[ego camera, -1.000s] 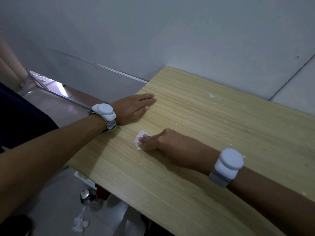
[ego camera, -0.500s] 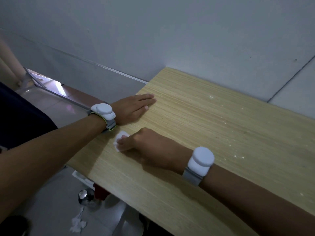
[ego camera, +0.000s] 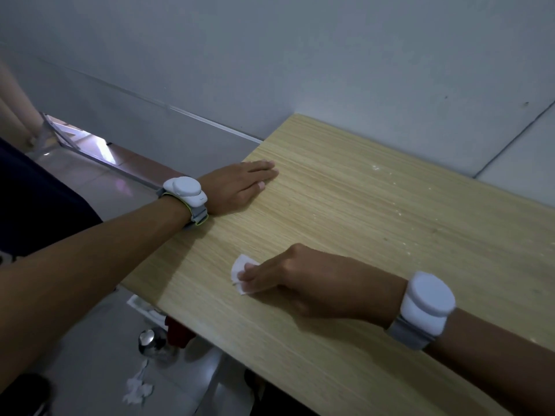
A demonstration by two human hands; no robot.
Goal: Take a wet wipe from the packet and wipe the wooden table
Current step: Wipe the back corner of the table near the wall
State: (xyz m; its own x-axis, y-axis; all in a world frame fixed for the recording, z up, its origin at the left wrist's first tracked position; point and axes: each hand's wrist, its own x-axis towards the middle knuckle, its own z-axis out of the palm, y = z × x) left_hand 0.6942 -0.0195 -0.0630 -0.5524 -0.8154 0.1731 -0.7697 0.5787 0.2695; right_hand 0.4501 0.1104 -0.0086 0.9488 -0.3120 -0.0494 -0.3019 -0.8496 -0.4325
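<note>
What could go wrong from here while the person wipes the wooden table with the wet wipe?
1. The wet wipe is folded small under the right hand, so it may slip from under the fingertips.
2. The white specks lie far across the table; the wiping may miss them.
3. The wipe is near the table's edge, so dirt may fall to the floor.

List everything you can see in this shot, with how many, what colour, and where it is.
Light wooden table: one, tan, against the grey wall.
White wet wipe: one, on the table under the right fingers.
White specks: several, far side of the table.
Shiny metal container: one, silver, on the floor.
Crumpled white tissue: one, on the floor.
White wrist devices: two, one on each wrist.
Left hand: flat on the table corner.
Right hand: presses the wipe.
</note>
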